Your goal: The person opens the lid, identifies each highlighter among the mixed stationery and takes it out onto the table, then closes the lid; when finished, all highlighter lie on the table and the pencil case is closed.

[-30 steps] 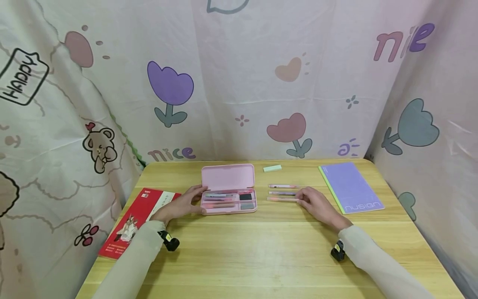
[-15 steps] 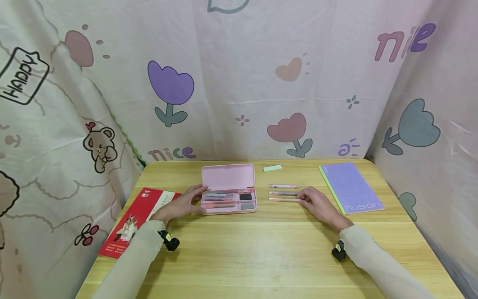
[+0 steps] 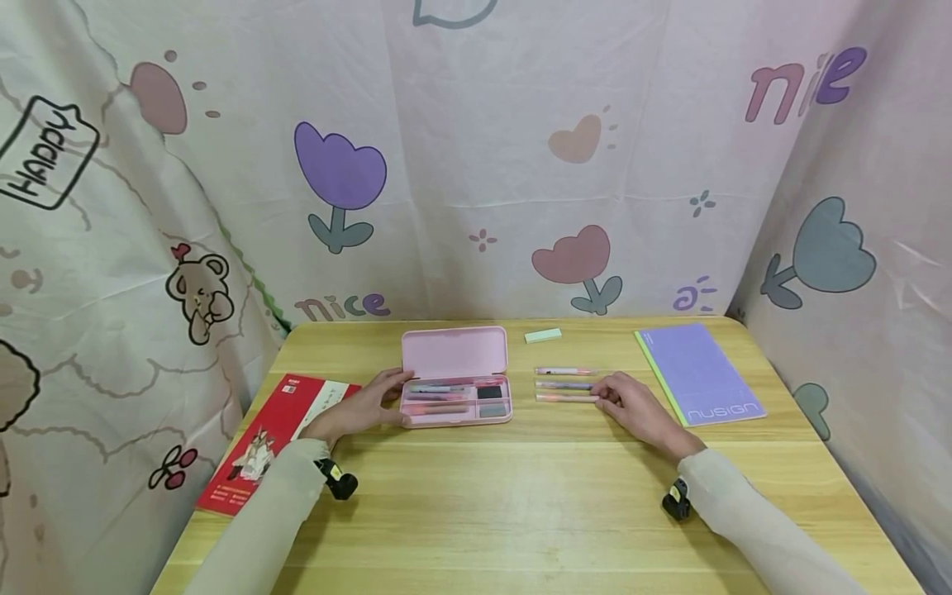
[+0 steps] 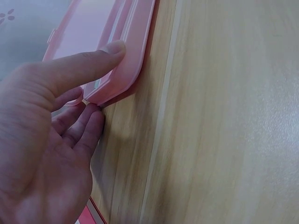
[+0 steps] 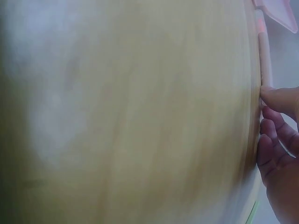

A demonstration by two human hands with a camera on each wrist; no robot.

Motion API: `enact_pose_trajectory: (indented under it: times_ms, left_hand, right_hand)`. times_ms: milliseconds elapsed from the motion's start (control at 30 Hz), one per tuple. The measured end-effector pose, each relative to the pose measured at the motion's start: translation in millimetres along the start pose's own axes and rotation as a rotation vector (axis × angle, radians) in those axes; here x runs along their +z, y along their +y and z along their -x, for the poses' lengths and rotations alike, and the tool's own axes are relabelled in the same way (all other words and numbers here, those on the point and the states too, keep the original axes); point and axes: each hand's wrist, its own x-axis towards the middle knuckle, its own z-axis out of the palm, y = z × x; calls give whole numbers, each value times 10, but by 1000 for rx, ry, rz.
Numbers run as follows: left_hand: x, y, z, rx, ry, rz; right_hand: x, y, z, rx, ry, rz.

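A pink pencil case [image 3: 454, 351] lies with its lid up, holding several pens, a black block and a grey block in its compartments. My left hand [image 3: 369, 402] grips its left end; in the left wrist view the thumb [image 4: 88, 65] lies along the case's front edge and the fingers bend at its corner. To the right, my right hand [image 3: 632, 407] pinches the right end of a pinkish pen [image 3: 563, 397] lying on the table. Just behind it lies a purplish pen [image 3: 561, 385], its right end close to my fingers. A third pen [image 3: 565, 371] lies farther back.
A pale green eraser-like block [image 3: 543, 335] lies near the table's back edge. At right is a purple notebook [image 3: 699, 372]; at left a red booklet [image 3: 275, 430] lies partly under my left arm. A patterned curtain [image 3: 461, 165] surrounds the wooden table [image 3: 506, 504].
My right hand and the pinkish pen have shifted slightly to the right, bringing the pen's left end about level with the others. The left hand and the case have stayed put.
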Motion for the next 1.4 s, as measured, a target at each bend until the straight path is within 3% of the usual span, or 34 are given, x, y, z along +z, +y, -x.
enact_pose_trajectory:
  times_ms: [500,867,1100,1400]
  left_hand:
    - [4,-3,12,-16,-2,8]
    - [-19,-30,6,-5,-4,8]
    - [0,-17,-24,10,-5,4]
    - [2,-18,-20,20,-1,5]
  right_hand:
    - [-2,-12,-7,27,27,-11]
    - [-41,-427,-328,-17,77,-73]
    - [143,-789,-630,-92,28,-124]
    - [560,-1115,-926,-162,-95,-156]
